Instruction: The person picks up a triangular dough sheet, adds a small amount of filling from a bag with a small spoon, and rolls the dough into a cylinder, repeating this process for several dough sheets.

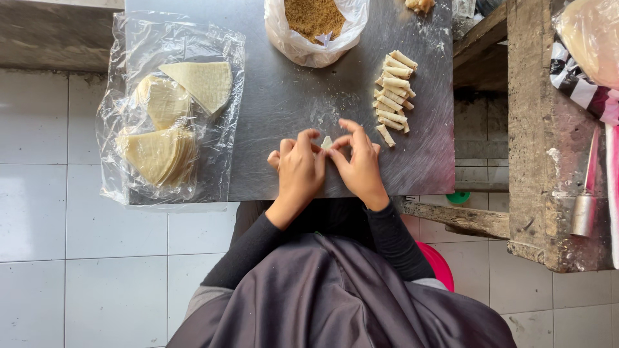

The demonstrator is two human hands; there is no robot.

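Note:
My left hand (298, 169) and my right hand (360, 166) meet at the near edge of a grey metal table (284, 96). Together they pinch a small pale piece of dough wrapper (327, 142), most of it hidden under my fingers. To the right lies a pile of several thin finished rolls (393, 93). On the left, stacks of pale wedge-shaped wrappers (169, 116) rest on a clear plastic sheet. A white plastic bag of brown crumbly filling (314, 19) stands open at the far edge.
A rough wooden bench (548, 135) stands to the right with a metal cylinder (583, 214) and a bagged bundle (590, 38) on it. White floor tiles (64, 225) spread to the left. A pink stool edge (440, 264) shows under me.

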